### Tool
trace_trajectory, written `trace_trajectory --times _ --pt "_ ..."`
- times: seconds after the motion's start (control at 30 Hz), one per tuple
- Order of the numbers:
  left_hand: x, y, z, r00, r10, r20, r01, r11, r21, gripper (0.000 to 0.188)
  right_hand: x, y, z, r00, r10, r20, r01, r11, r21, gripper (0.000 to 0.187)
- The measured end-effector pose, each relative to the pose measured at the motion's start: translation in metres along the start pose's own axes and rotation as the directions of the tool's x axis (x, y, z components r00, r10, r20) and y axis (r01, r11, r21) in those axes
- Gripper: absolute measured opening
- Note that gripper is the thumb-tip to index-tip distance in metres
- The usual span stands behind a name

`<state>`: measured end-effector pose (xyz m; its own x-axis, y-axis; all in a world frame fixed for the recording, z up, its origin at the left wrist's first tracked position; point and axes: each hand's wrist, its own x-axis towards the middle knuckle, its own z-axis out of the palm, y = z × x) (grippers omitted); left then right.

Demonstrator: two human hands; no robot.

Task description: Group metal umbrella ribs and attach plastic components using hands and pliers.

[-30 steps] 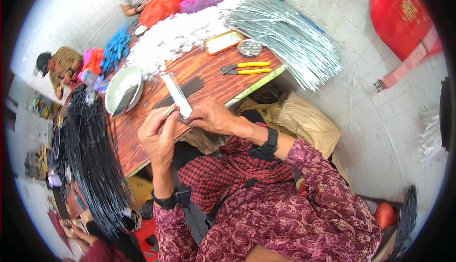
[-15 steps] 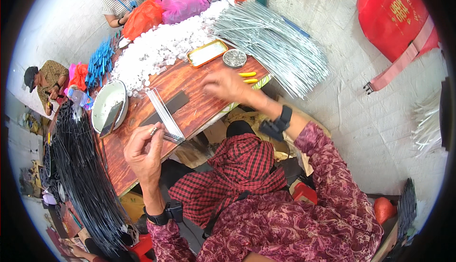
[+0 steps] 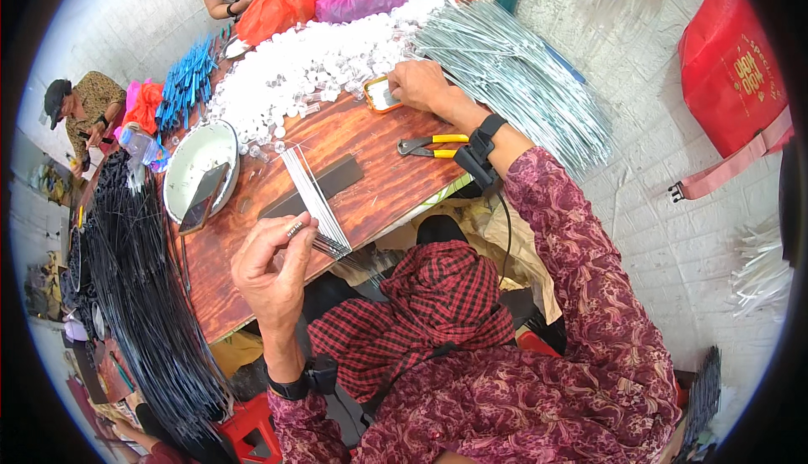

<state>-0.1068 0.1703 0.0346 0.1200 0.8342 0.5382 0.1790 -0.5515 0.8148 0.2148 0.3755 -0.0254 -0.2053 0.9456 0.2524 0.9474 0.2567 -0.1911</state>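
Note:
My left hand (image 3: 273, 264) is closed in a pinch round a bundle of thin dark wires (image 3: 330, 245). The wires' tips stick out above the thumb, and their other ends trail past the table edge. Just beyond it, several thin white rods (image 3: 313, 199) lie across a flat dark bar (image 3: 341, 176). My right hand (image 3: 421, 85) is at the yellow-rimmed tray (image 3: 380, 98), its fingers bent down and together. It covers part of the tray, and its fingertips are hard to make out. Yellow-handled pliers (image 3: 433, 145) lie nearest its wrist.
A pile of small clear plastic pieces (image 3: 311, 64) spreads over the far table. Silvery rods (image 3: 522, 77) lie at the right, long black strands (image 3: 151, 287) at the left. A white basin (image 3: 178, 179) stands left of the dark bar. Two people work beyond.
My right hand has moved away from me to the tray, uncovering the pliers' heads and hiding the round dish of small bits. My left hand still pinches the wires. The whole view has shifted slightly.

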Motion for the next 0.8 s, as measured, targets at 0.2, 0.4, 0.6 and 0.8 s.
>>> trace_trajectory --times 0.2,0.4,0.6,0.8 --pt "0.008 0.004 0.001 0.999 -0.049 -0.002 0.049 0.999 0.011 0.013 0.004 0.003 -0.004 0.995 -0.064 -0.078 0.062 0.998 -0.019 0.013" --pt "0.002 0.006 -0.001 0.997 0.006 0.075 -0.008 1.0 0.02 0.012 -0.014 0.0 -0.021 0.937 -0.202 -0.285 0.206 0.978 -0.018 0.013" --pt "-0.001 0.02 0.008 0.996 -0.035 0.084 0.026 0.995 0.099 0.01 -0.046 -0.046 -0.063 0.924 -0.076 -0.375 0.176 0.954 0.241 0.012" --pt "-0.001 0.019 0.008 0.996 -0.015 0.085 0.009 0.998 0.069 0.013 -0.137 -0.146 -0.114 0.841 -0.412 -0.349 0.537 0.568 0.624 0.011"
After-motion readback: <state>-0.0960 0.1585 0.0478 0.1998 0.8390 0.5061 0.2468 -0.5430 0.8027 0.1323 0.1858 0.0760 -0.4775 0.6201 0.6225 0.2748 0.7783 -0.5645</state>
